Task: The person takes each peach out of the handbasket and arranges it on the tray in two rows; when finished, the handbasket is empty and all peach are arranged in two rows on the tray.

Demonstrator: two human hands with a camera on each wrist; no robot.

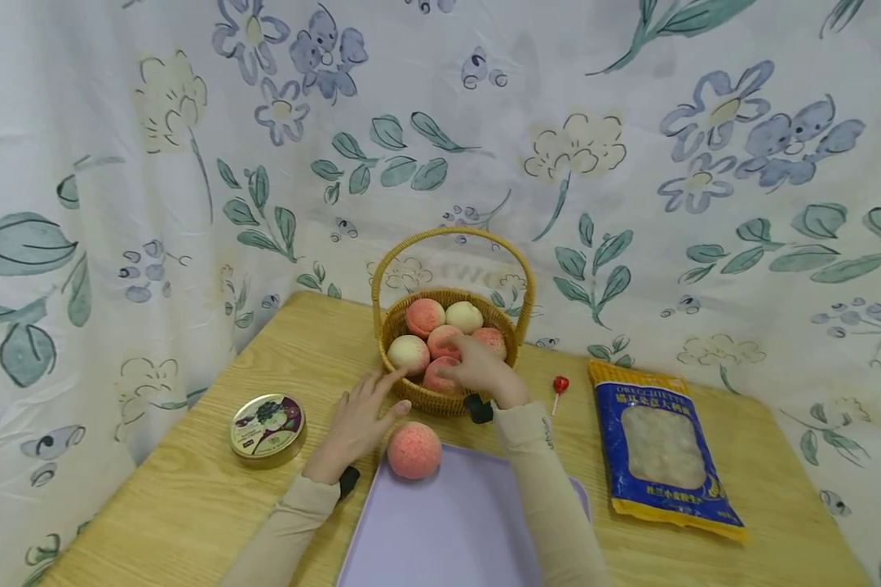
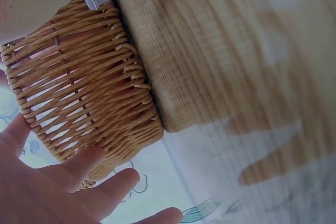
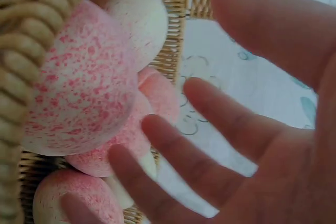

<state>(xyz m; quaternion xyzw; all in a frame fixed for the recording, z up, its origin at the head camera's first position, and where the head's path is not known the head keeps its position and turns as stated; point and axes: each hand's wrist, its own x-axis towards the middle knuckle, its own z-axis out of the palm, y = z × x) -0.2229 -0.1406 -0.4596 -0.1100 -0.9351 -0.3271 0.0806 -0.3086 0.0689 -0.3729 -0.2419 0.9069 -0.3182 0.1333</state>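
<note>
A woven wicker basket [image 1: 440,403] with a tall arched handle holds several round pink and cream peaches [image 1: 408,354]. Over the basket, my right hand [image 1: 484,373] hovers above the peaches; its fingers are spread in the right wrist view, with a gap between them and the speckled peach [image 3: 84,82]. My left hand [image 1: 360,424] is beside the basket's front left, fingers extended close to the woven wall [image 2: 79,93]. One pink peach [image 1: 414,450] sits at the upper left corner of the lilac tray [image 1: 440,530], just right of the left hand.
A round tin [image 1: 267,430] with a printed lid stands on the wooden table [image 1: 191,481] at left. Right of the basket lie a red lollipop [image 1: 560,385] and a blue and yellow pasta bag [image 1: 664,448]. A floral curtain [image 1: 484,106] hangs close behind.
</note>
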